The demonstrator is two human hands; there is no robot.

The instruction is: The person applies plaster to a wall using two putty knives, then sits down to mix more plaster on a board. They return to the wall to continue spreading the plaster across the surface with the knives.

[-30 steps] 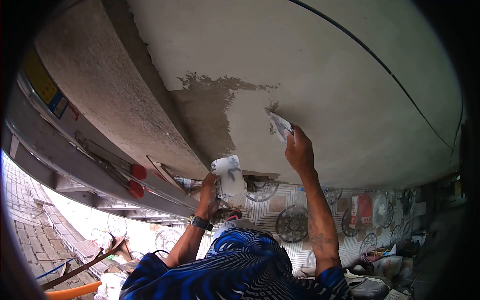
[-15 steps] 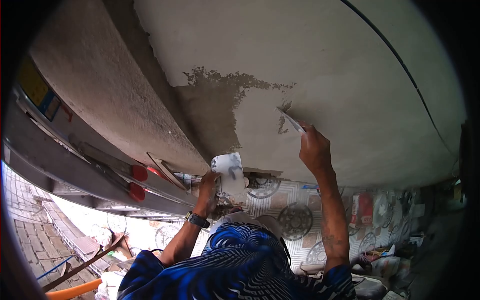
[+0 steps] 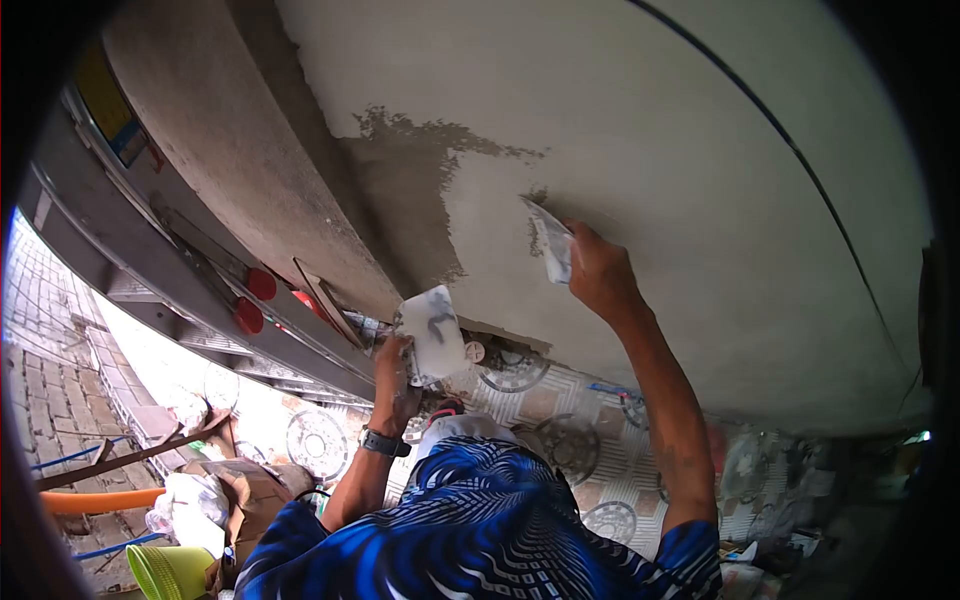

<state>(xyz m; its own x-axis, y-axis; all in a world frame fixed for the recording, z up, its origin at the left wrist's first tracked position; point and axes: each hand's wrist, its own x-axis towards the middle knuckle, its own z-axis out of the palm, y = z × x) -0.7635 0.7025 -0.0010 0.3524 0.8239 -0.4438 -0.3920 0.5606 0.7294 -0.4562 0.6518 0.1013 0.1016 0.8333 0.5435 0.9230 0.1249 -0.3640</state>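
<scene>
My right hand [image 3: 602,272] is closed on a putty knife [image 3: 553,250], its tilted blade reaching the pale coated wall [image 3: 690,190] beside a small dark rough mark [image 3: 535,235]. The blade's flat face carries whitish smears. To the left, my left hand [image 3: 393,372] grips the edge of a white rectangular plate [image 3: 436,335] with grey smears on it, held just off the wall's lower part. Between the coating and the corner lies a darker uncoated patch [image 3: 405,200] with a ragged edge.
A metal ladder [image 3: 190,275] with red end caps stands at left, beside a rough concrete beam or column [image 3: 225,140]. A black cable [image 3: 790,145] crosses the wall. Patterned tiles [image 3: 520,410] cover the floor. A yellow-green basket [image 3: 170,572], orange pipe [image 3: 100,500] and white bag [image 3: 190,510] lie lower left.
The whole view has shifted, with the wall and both hands now further left. The putty knife has turned, showing more of its flat face. The left hand still holds the plate.
</scene>
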